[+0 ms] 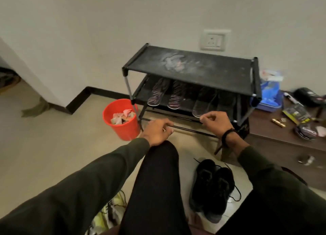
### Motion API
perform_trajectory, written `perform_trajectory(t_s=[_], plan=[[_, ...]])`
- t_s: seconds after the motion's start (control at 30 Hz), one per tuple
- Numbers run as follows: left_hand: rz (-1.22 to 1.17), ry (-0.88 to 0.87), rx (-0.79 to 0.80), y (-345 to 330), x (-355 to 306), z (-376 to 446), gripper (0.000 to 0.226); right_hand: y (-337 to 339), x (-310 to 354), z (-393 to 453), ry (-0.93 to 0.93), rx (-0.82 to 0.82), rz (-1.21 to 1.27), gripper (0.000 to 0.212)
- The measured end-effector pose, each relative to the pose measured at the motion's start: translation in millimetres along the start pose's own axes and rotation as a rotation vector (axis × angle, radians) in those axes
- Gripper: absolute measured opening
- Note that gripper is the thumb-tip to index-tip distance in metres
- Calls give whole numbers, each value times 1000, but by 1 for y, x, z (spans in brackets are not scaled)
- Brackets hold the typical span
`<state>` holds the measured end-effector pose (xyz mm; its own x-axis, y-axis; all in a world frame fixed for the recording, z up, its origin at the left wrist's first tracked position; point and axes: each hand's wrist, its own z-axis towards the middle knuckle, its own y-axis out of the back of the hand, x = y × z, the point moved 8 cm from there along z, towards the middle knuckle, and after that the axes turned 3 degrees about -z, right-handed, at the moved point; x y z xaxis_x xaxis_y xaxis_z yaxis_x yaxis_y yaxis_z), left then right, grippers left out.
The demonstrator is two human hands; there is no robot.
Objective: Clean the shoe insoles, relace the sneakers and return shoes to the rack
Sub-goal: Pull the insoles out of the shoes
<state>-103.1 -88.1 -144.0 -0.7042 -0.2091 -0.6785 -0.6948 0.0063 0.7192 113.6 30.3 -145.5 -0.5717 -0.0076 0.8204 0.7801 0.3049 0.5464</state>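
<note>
A black two-shelf shoe rack [190, 65] stands against the wall. Several insoles lie on its lower shelf: two striped ones [167, 96] on the left and two darker ones [204, 102] on the right. A pair of black sneakers [211, 187] sits on the floor by my right knee, with laces loose. My left hand [158, 132] and my right hand [215, 121] hover in front of the rack's bottom rails, fingers curled. Each seems to pinch an end of a thin black shoelace, which is hard to tell apart from the rails.
A red bin [121, 120] with crumpled scraps stands left of the rack. A blue tub [269, 97] and small items lie on a low brown table [282, 146] to the right. A yellow-and-white shoe [105, 215] peeks out beside my left leg.
</note>
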Motion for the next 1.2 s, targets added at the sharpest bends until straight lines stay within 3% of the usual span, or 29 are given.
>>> perform_trajectory(t_s=[0.17,0.3,0.47,0.73,0.9,1.2], plan=[[-328,186,52,-60,-28,41,18,49,-93,-2,-260,-78,283,10],[-550,398,-11,-97,-26,66,27,51,-160,6,-500,-83,502,25],[-875,674,1,-134,-17,98,32,32,-177,28,-680,-78,877,29],[-1158,834,-174,-159,-22,136,11,4,-168,58,-722,36,1068,34],[-1163,836,-235,-160,-17,130,14,5,-162,65,-710,-49,1059,13],[-1256,776,-202,-158,-23,51,26,-8,-153,15,-672,-89,965,19]])
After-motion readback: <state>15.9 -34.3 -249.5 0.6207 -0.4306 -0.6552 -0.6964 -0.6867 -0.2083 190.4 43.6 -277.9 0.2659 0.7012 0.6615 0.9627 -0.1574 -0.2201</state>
